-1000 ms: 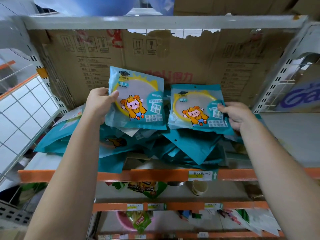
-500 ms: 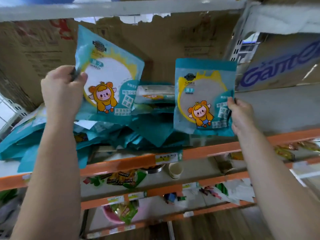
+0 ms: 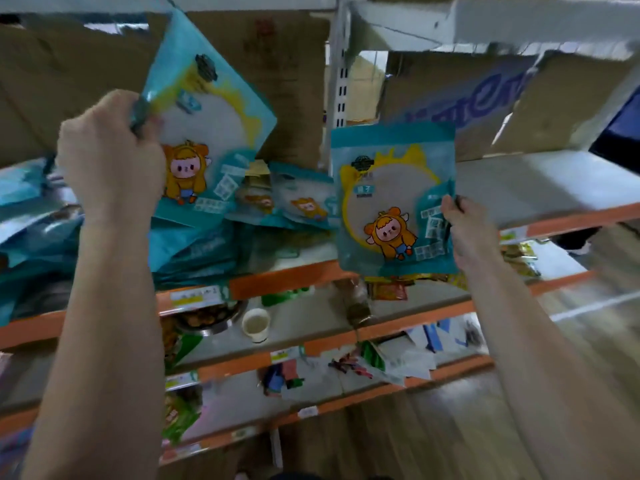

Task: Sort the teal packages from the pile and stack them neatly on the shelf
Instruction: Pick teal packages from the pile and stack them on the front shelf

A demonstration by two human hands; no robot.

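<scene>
Two teal packages are gripped above the pile (image 3: 194,244): one (image 3: 207,133) by the left hand (image 3: 110,161), the other (image 3: 391,202) by the right hand (image 3: 467,230).

The left hand (image 3: 110,161) is holding the left package (image 3: 211,133) up above the pile of packages (image 3: 201,251), which is lying on the shelf (image 3: 277,285). The right hand (image 3: 474,233) is holding the right package (image 3: 391,202) further right, in front of the upright post (image 3: 337,81) (its lower part is hanging below the shelf's front edge). A cardboard panel (image 3: 284,81) is standing behind the pile. One level below, a paper cup (image 3: 256,323) is sitting just right of a metal bowl (image 3: 207,317).
</scene>
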